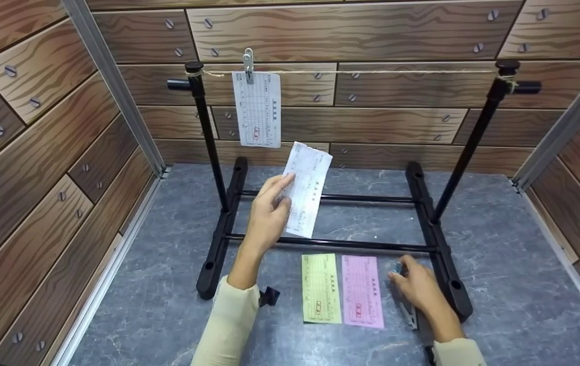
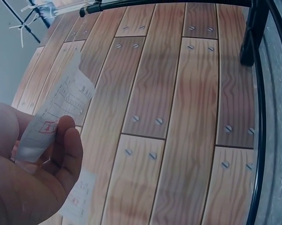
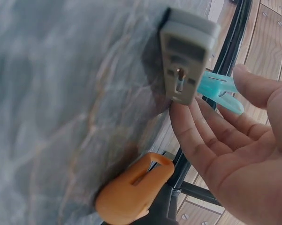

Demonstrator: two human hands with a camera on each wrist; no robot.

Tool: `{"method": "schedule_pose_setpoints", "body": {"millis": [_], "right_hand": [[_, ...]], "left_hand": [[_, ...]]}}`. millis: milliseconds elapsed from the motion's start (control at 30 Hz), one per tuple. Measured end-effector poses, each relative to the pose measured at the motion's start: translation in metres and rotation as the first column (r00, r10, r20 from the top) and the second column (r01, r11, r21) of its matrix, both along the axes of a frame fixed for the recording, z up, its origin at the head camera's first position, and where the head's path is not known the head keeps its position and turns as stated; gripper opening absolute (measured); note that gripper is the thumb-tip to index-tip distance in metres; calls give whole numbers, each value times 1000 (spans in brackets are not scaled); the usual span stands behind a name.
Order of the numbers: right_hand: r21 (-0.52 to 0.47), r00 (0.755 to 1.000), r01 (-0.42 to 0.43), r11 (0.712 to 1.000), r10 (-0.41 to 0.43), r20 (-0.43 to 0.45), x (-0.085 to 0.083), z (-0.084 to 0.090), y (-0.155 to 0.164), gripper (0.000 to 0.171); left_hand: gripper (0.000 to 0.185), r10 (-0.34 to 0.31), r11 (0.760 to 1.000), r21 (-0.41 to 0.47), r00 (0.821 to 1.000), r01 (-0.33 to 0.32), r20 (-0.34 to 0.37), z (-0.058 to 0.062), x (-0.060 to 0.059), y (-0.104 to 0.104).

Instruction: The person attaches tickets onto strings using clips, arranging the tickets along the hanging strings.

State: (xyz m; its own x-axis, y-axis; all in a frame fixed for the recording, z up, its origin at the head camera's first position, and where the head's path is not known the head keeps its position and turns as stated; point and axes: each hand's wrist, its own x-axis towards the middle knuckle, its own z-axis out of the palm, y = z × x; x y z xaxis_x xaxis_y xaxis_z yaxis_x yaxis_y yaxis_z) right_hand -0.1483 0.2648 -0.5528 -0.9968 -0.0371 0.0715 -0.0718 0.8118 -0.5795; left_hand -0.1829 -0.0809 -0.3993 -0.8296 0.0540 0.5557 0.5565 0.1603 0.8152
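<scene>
My left hand (image 1: 268, 211) pinches a white printed slip (image 1: 308, 190) between thumb and fingers, raised above the stand's crossbars. In the left wrist view this slip (image 2: 56, 112) is slightly curved and bears a red stamp. Low on the right, my right hand (image 1: 419, 284) has a teal clothespin (image 3: 220, 90) between thumb and fingers. Close by its fingertips, a grey clip (image 3: 186, 56) partly hides that clothespin. An orange clip (image 3: 133, 190) lies below it. Another white slip (image 1: 258, 109) hangs from the twine by a metal clip (image 1: 249, 66).
A black stand (image 1: 208, 137) holds the twine (image 1: 397, 71) between its two posts. A yellow-green slip (image 1: 321, 288) and a pink slip (image 1: 362, 291) lie side by side on the grey marbled surface (image 1: 157, 284). Wood-patterned walls (image 1: 371, 30) enclose the back and sides.
</scene>
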Motion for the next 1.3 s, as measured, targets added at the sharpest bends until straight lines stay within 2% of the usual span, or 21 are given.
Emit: {"method": "schedule_pose_setpoints", "body": {"millis": [67, 267, 300, 533, 767, 967, 1133, 1300], "right_hand": [[11, 1000, -9, 1000, 9, 19, -1, 1, 0, 22], [3, 1000, -3, 1000, 3, 13, 0, 0, 1, 23], [-2, 1000, 0, 1000, 0, 10, 0, 0, 1, 23], [4, 999, -11, 1000, 11, -35, -1, -1, 1, 23], [6, 999, -14, 1000, 14, -32, 0, -1, 2, 23], [-1, 999, -17, 1000, 17, -34, 0, -1, 1, 24], [-5, 999, -12, 1000, 12, -33, 0, -1, 1, 24], [-7, 999, -11, 1000, 11, -34, 1, -1, 1, 24]], "left_hand": [[50, -2, 1000, 6, 1000, 2, -9, 5, 3, 1], [50, 1, 1000, 16, 1000, -1, -15, 10, 0, 2], [51, 2, 1000, 17, 1000, -2, -20, 7, -4, 2], [51, 14, 1000, 27, 998, -12, -65, 14, -13, 4], [57, -4, 1000, 13, 997, 5, -78, 25, -20, 9], [58, -5, 1000, -17, 990, 2, -143, 39, -35, 12], [60, -49, 999, 10, 984, 52, -169, 48, -50, 14], [62, -86, 995, 43, 982, 94, -168, 52, -62, 15]]}}
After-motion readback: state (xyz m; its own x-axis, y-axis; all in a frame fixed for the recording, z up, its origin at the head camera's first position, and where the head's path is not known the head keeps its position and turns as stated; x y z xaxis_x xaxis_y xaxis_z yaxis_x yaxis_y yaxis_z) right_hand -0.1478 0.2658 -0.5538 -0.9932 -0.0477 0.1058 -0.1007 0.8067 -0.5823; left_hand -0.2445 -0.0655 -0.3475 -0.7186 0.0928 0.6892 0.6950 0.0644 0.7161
